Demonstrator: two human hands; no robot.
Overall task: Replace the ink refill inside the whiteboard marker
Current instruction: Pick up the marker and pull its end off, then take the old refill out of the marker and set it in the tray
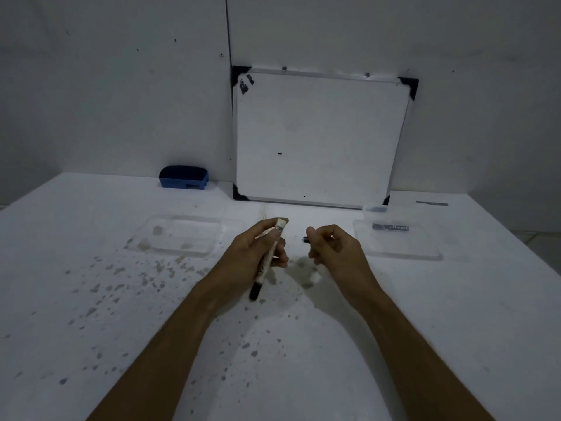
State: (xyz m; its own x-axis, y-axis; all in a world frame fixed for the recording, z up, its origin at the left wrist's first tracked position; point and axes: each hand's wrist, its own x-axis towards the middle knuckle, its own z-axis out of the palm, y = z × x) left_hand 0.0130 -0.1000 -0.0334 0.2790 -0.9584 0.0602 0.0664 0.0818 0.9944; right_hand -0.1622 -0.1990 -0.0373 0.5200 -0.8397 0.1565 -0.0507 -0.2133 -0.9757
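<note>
My left hand (pixel 258 250) grips a white whiteboard marker (pixel 268 256) by its barrel. The marker tilts, its black tip pointing down toward me and its open white rear end pointing up and away. My right hand (pixel 332 249) is curled a short way to the right of it, pinching a small dark piece (pixel 305 239) between thumb and fingers; most of that piece is hidden. A dark ink refill (pixel 390 227) with white lettering lies in the clear tray (pixel 397 252) on the right.
Another clear tray (pixel 179 238) lies on the left of the stained white table (pixel 121 299). A small whiteboard (pixel 318 141) leans on the wall behind. A blue eraser (pixel 183 177) sits at the back left. A thin dark object (pixel 431 203) lies far right.
</note>
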